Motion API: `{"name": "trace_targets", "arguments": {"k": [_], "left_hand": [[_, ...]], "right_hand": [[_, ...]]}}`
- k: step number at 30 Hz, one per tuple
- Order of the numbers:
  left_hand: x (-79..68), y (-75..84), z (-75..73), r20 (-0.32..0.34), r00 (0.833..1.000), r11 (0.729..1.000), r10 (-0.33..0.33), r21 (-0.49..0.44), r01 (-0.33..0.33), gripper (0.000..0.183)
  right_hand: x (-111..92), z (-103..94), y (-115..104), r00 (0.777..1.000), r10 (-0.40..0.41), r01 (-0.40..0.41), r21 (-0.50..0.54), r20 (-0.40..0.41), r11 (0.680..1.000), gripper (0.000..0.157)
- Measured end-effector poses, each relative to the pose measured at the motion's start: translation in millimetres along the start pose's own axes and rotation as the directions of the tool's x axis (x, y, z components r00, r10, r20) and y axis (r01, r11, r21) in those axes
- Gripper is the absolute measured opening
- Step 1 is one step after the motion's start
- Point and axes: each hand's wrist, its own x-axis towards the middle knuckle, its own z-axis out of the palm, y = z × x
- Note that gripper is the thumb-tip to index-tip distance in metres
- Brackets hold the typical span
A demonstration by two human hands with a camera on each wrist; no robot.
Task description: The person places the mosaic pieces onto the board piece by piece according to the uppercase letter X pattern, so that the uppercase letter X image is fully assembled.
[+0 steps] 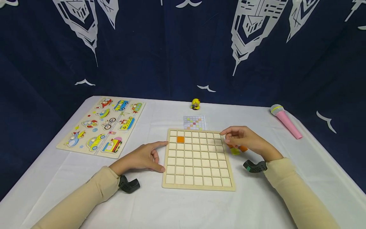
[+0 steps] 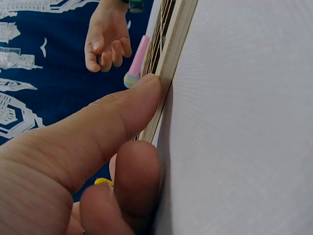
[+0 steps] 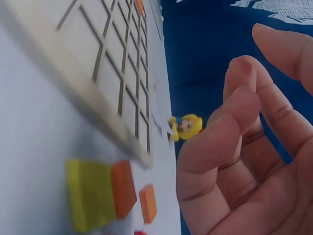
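A wooden grid board (image 1: 197, 163) lies in the middle of the white table, with one orange square tile (image 1: 180, 139) in a cell of its top row. At the board's left edge, my left hand (image 1: 144, 157) touches the rim with index finger and thumb spread apart. My right hand (image 1: 247, 140) hovers by the top right corner, its fingers loosely bent and nothing seen between them. Beneath it, partly hidden in the head view, lie loose tiles: a yellow-green tile (image 3: 93, 196), orange tiles (image 3: 148, 203) and a sliver of a red-pink piece.
Behind the board lies a small card with a coloured grid (image 1: 194, 122), and a yellow-haired figurine (image 1: 195, 104) stands beyond it. A vehicle picture puzzle (image 1: 95, 130) is on the left. A pink toy microphone (image 1: 287, 123) lies at the right. A dark blue curtain (image 1: 171, 47) hangs behind.
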Motion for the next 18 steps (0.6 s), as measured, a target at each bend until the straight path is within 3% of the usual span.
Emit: {"name": "trace_targets", "arguments": {"k": [8,18], "left_hand": [[0.0,0.5,0.2,0.003,1.000,1.000,-0.004,0.005,0.004,0.105],[0.1,0.7,-0.4,0.001,1.000,1.000,-0.007,0.007,0.007,0.105]], "right_hand": [[-18,-12.8,18,1.000,0.014,-0.015,-0.028,-0.027,0.999,0.030],[-29,-25.4,33,0.999,0.031,-0.028,-0.100,0.029,0.995,0.033]]}}
